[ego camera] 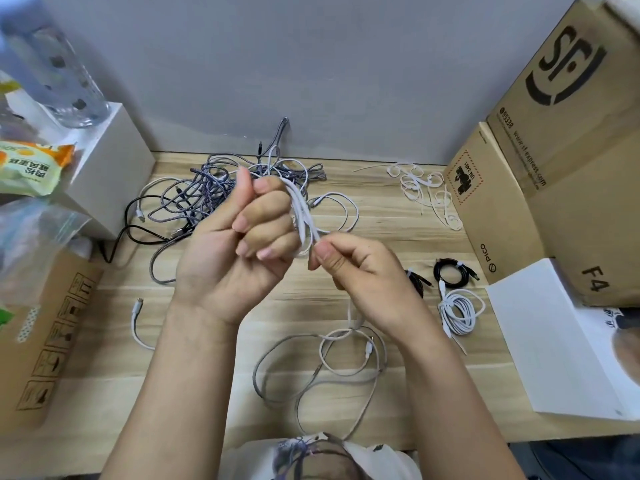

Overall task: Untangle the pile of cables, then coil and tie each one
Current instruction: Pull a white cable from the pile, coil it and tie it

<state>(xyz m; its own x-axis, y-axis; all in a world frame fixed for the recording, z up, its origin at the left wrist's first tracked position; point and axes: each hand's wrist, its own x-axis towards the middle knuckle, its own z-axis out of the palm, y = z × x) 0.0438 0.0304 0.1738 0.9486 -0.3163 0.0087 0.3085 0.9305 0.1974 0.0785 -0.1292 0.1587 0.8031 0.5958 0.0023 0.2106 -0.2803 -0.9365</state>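
Left hand fist curled tight round a bundle of white cable loops, held above the desk. Right hand pinches the same cable w/ thumb + forefinger just below the bundle; its tail drops to loose loops near the desk front. To coil well: feed slack evenly, keep loops same size, don't let the tail snag the grey cable it crosses. Tangled pile waits behind; ties far right, finished coils near the boxes.
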